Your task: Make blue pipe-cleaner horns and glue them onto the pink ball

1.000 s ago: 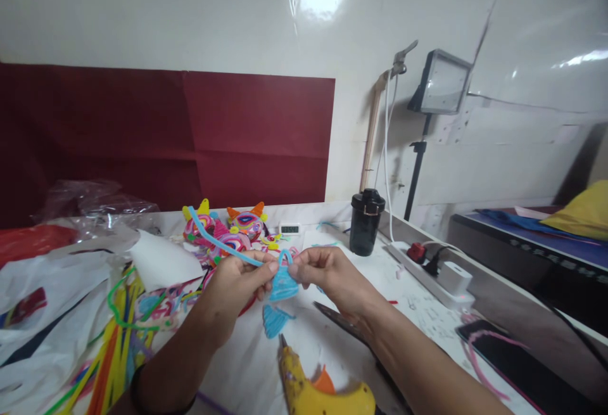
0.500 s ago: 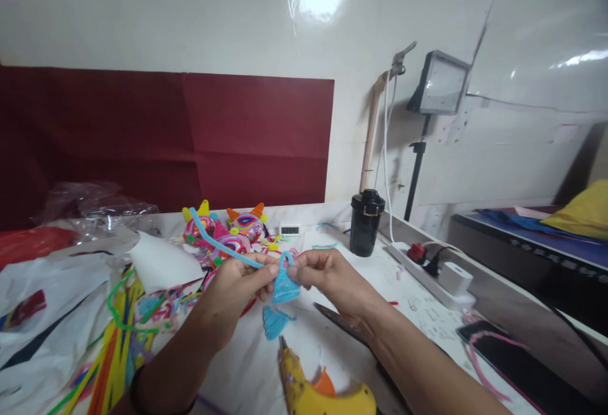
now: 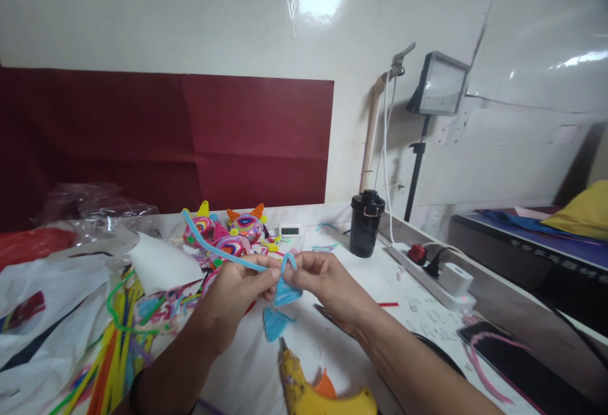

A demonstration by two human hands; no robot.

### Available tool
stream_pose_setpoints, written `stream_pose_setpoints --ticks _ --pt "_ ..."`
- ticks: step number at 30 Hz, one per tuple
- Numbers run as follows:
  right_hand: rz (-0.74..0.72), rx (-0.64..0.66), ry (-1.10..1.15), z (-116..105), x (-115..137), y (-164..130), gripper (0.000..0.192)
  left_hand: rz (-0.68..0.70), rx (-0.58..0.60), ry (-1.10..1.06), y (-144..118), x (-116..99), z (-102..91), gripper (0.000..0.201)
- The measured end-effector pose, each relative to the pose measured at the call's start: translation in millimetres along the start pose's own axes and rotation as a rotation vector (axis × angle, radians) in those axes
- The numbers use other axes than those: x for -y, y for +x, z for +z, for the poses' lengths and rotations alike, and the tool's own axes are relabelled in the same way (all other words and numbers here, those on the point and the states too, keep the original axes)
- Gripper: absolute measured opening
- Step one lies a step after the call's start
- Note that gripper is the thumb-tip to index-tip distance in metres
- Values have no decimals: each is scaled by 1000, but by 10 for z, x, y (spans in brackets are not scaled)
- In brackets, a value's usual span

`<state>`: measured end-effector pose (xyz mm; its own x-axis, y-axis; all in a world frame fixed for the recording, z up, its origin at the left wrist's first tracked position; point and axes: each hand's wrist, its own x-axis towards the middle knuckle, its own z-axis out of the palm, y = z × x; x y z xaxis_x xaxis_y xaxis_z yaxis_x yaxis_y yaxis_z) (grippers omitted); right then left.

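Note:
Between my two hands is a light blue pipe cleaner [image 3: 213,249], its long free end reaching up and left. My left hand [image 3: 249,285] pinches it just beside a small upright loop. The fingers of my right hand [image 3: 316,275] close on the other side of that loop, at the folded blue fan-shaped piece [image 3: 287,293] hanging below. A second blue fan-shaped piece [image 3: 276,324] lies on the table under my hands. Nearer to me rests a yellow glue gun [image 3: 316,389], nozzle pointing away, with an orange trigger. Dark scissors [image 3: 327,317] are partly hidden beneath my right forearm.
Colourful pipe-cleaner fish shapes [image 3: 237,237] are piled behind my left hand. Loose pipe cleaners [image 3: 114,358] and plastic bags [image 3: 52,313] cover the left. To the right stand a black cup [image 3: 367,225], a power strip [image 3: 430,272] and a dark phone [image 3: 527,370].
The pipe cleaner's free end has swung slightly left and down. My hands have shifted a little, with the loop and folded piece still between them.

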<state>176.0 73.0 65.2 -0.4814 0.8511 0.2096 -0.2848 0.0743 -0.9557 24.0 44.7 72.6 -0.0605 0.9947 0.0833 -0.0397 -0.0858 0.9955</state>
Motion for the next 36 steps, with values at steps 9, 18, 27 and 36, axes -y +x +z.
stream_pose_setpoints --ticks 9,18,27,36 --pt "-3 -39 20 37 -13 12 21 7 37 -12 -17 14 -10 16" --pt "-34 -1 46 67 27 -11 19 -12 116 -113 -19 -29 -27 21" --pt "-48 15 61 51 6 -5 20 -31 164 -195 -17 -9 -38 32" --pt "-69 73 44 10 -17 -26 23 -59 211 -249 -12 34 -32 43"
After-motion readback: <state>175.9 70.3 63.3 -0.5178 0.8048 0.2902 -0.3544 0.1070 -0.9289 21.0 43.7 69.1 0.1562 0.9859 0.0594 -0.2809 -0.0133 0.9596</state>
